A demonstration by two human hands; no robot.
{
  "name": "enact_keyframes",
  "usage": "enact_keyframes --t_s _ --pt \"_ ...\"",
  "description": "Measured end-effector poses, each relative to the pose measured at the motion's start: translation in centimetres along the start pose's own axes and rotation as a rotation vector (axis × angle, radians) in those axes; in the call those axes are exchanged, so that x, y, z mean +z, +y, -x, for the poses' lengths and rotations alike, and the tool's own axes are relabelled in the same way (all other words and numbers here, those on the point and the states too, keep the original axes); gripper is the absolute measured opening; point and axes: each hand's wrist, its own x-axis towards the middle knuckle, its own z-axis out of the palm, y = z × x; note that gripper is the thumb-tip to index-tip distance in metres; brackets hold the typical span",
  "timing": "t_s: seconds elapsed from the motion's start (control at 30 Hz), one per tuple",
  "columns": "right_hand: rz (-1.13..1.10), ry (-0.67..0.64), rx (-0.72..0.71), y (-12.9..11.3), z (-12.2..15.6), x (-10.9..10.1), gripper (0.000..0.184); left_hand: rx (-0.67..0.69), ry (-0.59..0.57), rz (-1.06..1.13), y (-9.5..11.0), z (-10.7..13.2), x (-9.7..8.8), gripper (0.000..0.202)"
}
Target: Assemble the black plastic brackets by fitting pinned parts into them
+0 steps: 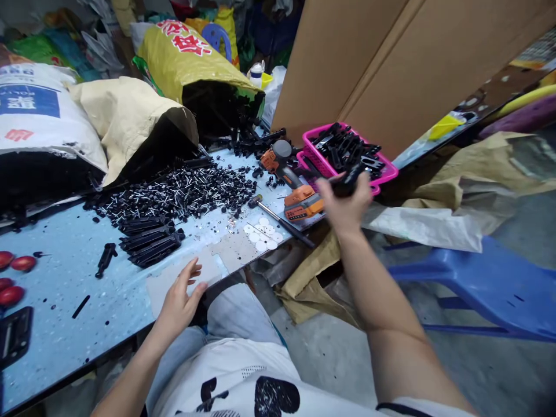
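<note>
My right hand (347,205) is closed around a black plastic part (346,183) at the front rim of the pink basket (309,138). Motion blurs it, so I cannot tell if it grips one piece or more. Black plastic parts (343,147) fill the basket, some with metal strips. Over the table's front edge, my left hand (182,298) holds nothing, its fingers apart. Beyond it lies a stack of long black parts (150,240), with a single black part (105,259) to their left. An orange cordless drill (299,200) rests left of the basket.
Small black pieces with metal pins (182,191) are heaped mid-table. A hammer-like tool (282,220) lies beside white discs (263,234). Open sacks (204,58) line the back. A cardboard sheet (347,63) stands behind the basket; a blue chair (482,284) is at right.
</note>
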Motion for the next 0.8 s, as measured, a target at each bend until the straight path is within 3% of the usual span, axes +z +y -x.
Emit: enact_keyframes --t_s 0.07,0.1,0.17,0.23,0.3,0.43,0.53,0.63,0.73,0.8 --pt "0.291 0.155 0.05 4.3 -6.5 0.5 0.057 -0.049 0.004 -0.019 -0.7 0.0 -0.2 0.054" --pt "0.398 0.14 0.07 6.2 -9.2 0.8 0.065 -0.061 -0.004 -0.032 -1.0 0.1 -0.3 0.053" --pt "0.533 -0.066 0.098 9.5 -12.8 1.5 0.078 -0.047 -0.032 -0.074 -1.5 0.3 -0.1 0.051" --pt "0.598 -0.241 0.102 11.7 -14.3 2.2 0.083 -0.013 -0.079 -0.132 -1.7 0.5 0.1 0.049" --pt "0.603 -0.302 0.091 13.0 -14.5 2.5 0.08 0.006 -0.13 -0.181 -1.8 0.7 0.1 0.048" --pt "0.549 -0.163 0.066 13.8 -14.4 2.3 0.064 0.031 -0.179 -0.227 -2.4 1.1 -0.3 0.048" --pt "0.513 0.007 0.079 12.5 -14.6 1.5 0.054 0.043 -0.171 -0.253 -3.4 1.4 -1.0 0.047" --pt "0.416 0.075 -0.023 8.7 -13.4 1.1 0.045 0.033 -0.129 -0.281 -4.3 1.7 -1.8 0.047" --pt "0.204 -0.028 -0.249 2.6 -9.8 2.1 0.046 0.04 -0.042 -0.305 -5.0 1.5 -3.1 0.046" --pt "0.023 -0.251 -0.383 -1.8 -6.1 3.7 0.055 0.054 0.082 -0.333 -5.9 0.6 -4.9 0.045"
